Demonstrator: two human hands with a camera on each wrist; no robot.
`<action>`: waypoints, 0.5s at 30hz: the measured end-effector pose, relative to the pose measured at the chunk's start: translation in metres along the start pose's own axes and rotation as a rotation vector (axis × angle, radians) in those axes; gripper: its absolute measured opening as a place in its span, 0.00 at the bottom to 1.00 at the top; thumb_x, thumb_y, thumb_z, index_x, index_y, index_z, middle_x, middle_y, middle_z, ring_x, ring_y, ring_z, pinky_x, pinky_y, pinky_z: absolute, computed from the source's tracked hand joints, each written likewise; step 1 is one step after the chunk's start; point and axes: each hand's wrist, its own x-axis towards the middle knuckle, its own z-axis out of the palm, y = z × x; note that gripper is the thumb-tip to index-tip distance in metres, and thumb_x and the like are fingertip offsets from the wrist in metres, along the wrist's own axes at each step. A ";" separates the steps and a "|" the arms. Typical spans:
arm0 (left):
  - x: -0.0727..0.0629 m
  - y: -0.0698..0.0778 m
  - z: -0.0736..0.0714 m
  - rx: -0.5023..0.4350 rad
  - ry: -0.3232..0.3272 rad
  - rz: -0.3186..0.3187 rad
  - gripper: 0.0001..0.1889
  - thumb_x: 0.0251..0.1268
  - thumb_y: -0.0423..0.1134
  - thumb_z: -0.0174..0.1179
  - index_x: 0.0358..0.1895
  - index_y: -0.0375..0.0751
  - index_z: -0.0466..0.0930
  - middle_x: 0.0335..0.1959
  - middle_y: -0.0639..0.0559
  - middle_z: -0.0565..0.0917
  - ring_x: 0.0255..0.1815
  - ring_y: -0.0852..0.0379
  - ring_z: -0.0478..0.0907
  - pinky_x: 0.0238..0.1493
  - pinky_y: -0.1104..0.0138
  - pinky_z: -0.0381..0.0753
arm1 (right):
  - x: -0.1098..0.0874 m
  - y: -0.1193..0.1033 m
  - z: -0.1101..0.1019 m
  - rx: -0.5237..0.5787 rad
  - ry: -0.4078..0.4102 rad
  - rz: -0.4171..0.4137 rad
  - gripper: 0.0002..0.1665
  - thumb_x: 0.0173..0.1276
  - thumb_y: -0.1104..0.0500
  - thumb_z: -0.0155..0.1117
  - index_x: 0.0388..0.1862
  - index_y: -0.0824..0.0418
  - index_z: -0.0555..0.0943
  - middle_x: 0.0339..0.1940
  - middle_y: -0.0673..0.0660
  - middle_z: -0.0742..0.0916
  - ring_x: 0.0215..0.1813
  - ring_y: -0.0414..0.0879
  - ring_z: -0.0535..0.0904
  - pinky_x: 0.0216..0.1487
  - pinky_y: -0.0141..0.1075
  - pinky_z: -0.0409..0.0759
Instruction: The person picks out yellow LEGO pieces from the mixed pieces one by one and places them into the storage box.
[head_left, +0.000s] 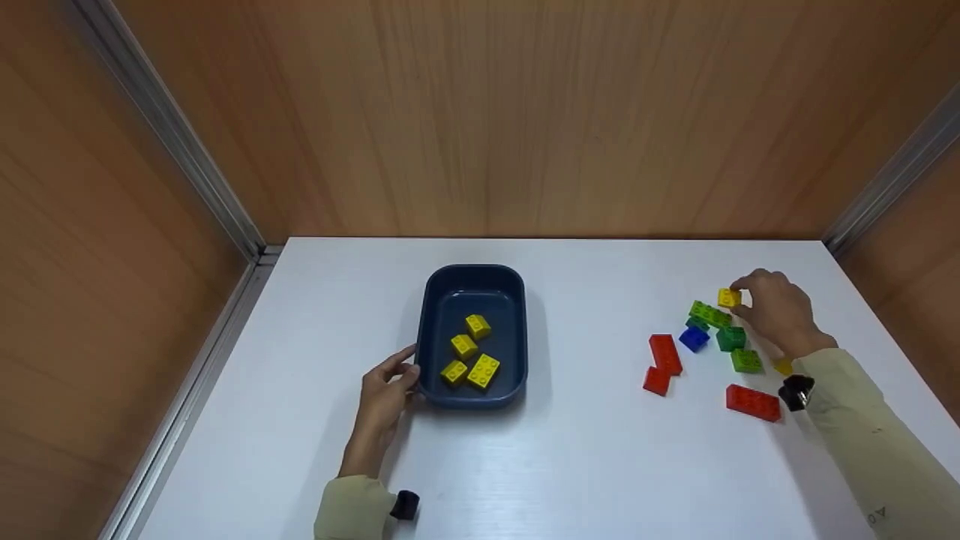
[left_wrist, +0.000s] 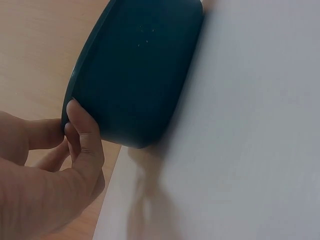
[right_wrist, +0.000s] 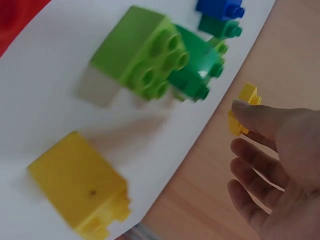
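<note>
My left hand (head_left: 386, 397) grips the left rim of a dark blue tray (head_left: 517, 300), thumb and fingers pinching its edge; the left wrist view shows the tray's outer side (left_wrist: 135, 75) close up. Several yellow toy bricks (head_left: 484, 371) lie in the tray. At the right of the table, my right hand (head_left: 780, 311) pinches a yellow toy brick (head_left: 727, 298) between thumb and index finger. In the right wrist view the other fingers of this hand are spread loosely, and another yellow brick (right_wrist: 80, 182) lies on the table.
Near my right hand lie light green bricks (head_left: 746, 361), a dark green brick (head_left: 730, 338), a blue brick (head_left: 694, 338) and red bricks (head_left: 753, 403). Wooden panels (head_left: 525, 120) wall in the white table (head_left: 585, 472) at the back and sides.
</note>
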 end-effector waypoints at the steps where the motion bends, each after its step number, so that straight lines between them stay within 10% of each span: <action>1: 0.000 0.000 0.000 -0.002 -0.002 0.003 0.22 0.80 0.27 0.56 0.73 0.33 0.76 0.50 0.41 0.74 0.37 0.58 0.77 0.37 0.69 0.84 | 0.001 -0.004 0.000 -0.003 0.005 -0.009 0.22 0.67 0.71 0.73 0.59 0.77 0.82 0.58 0.80 0.80 0.56 0.75 0.75 0.60 0.70 0.77; 15: 0.000 0.003 0.001 0.027 0.005 -0.029 0.21 0.81 0.28 0.55 0.72 0.35 0.77 0.50 0.41 0.74 0.37 0.57 0.77 0.37 0.69 0.83 | 0.014 -0.069 -0.005 -0.027 0.036 -0.143 0.23 0.65 0.70 0.76 0.59 0.73 0.84 0.58 0.75 0.83 0.58 0.71 0.78 0.62 0.65 0.80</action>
